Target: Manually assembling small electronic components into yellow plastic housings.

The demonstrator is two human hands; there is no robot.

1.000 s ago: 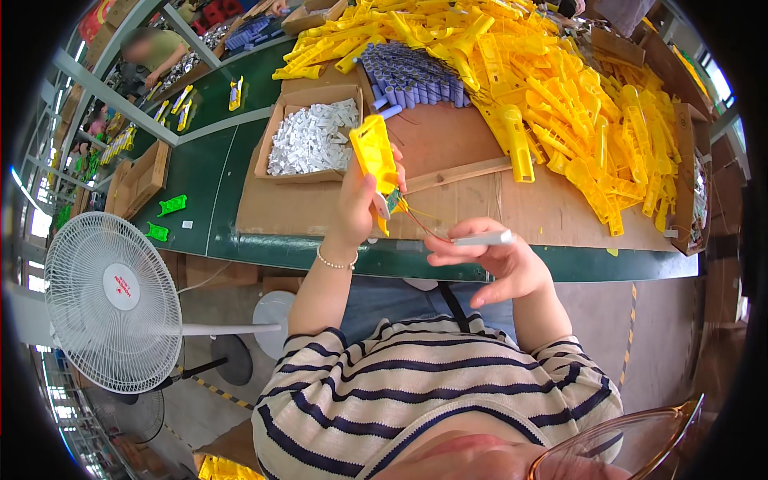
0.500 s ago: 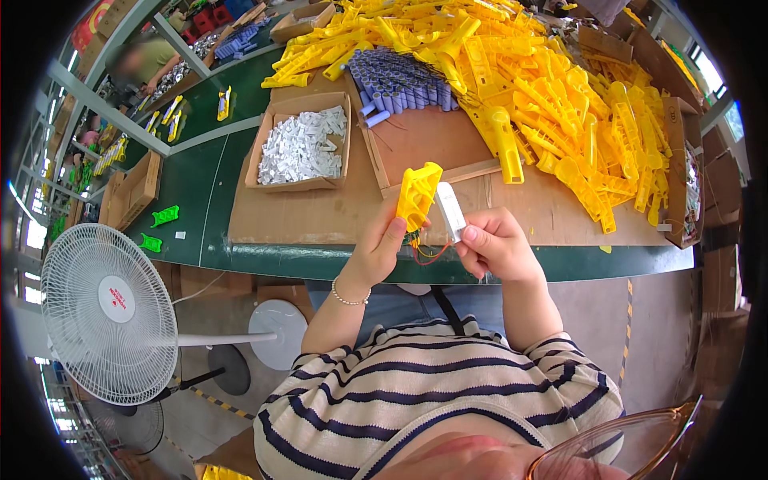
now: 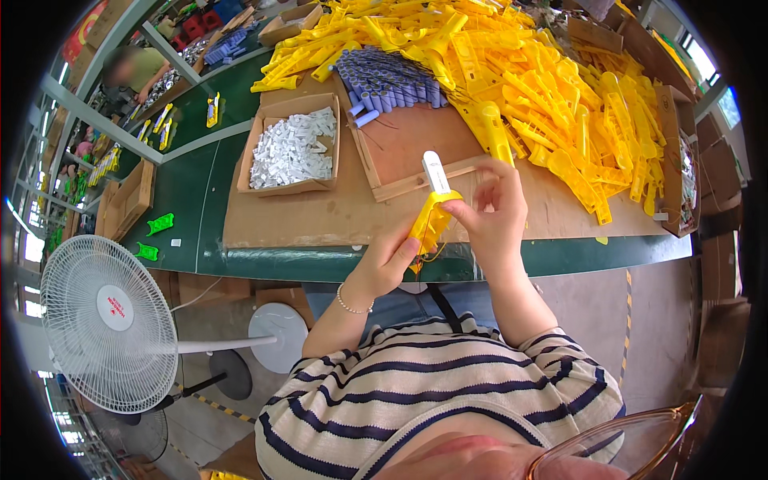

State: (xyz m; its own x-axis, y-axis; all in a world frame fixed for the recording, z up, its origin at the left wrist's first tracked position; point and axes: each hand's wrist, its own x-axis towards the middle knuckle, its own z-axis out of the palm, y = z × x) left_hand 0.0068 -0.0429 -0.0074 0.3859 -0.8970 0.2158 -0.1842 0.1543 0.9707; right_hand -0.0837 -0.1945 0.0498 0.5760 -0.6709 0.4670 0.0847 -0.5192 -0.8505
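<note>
My left hand is closed around a yellow plastic housing, held over the table's near edge. Out of the housing's far end sticks a white oblong plastic piece, its narrow tip pointing away from me. My right hand is at the housing's right side. Its thumb rests against the far end near the base of the white piece, while the other fingers are raised and apart. Thin wires show below the housing, partly hidden by my left fingers.
A carton of small white parts stands left of a wooden-edged tray with purple cylinders behind. Yellow housings heap up at the right. Green parts lie left. A fan stands lower left; another person sits far left.
The white piece went from my right hand into the far end of the yellow housing. My right fingers have let go of it and spread, and the thumb now touches the housing.
</note>
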